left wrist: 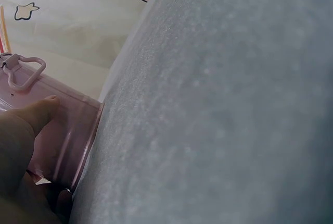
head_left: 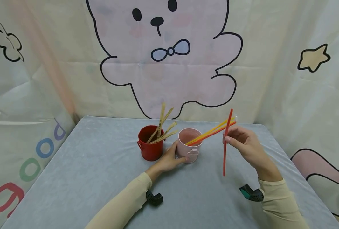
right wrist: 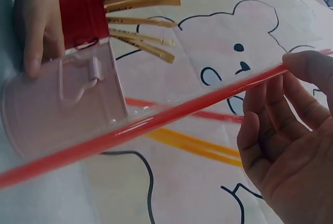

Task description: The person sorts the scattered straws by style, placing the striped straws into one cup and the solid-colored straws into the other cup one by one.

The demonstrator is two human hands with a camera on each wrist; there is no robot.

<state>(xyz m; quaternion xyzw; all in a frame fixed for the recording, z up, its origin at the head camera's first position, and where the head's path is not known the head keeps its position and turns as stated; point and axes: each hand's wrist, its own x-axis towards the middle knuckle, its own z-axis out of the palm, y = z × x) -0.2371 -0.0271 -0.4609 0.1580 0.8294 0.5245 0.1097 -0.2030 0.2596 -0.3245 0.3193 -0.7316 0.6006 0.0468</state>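
Observation:
My left hand point(head_left: 167, 161) holds the small pink bucket point(head_left: 183, 150) low on its wall, with the thumb in front and the fingers round the left side. Yellow and red straws point(head_left: 208, 133) stick out of this bucket, leaning right. Off to the bucket's right, my right hand point(head_left: 249, 149) pinches a red straw point(head_left: 224, 160) between thumb and fingers. The straw hangs nearly upright above the table in the head view. In the right wrist view clear film shows along the red straw point(right wrist: 156, 121).
A red bucket point(head_left: 151, 153) stands just left of the pink one, with several paper-wrapped sticks point(head_left: 160, 124) fanning out of it. Both buckets are on a pale blue cloth-covered table point(head_left: 72, 171). Behind hangs a printed curtain point(head_left: 198, 82). Each wrist carries a dark device point(head_left: 154, 197).

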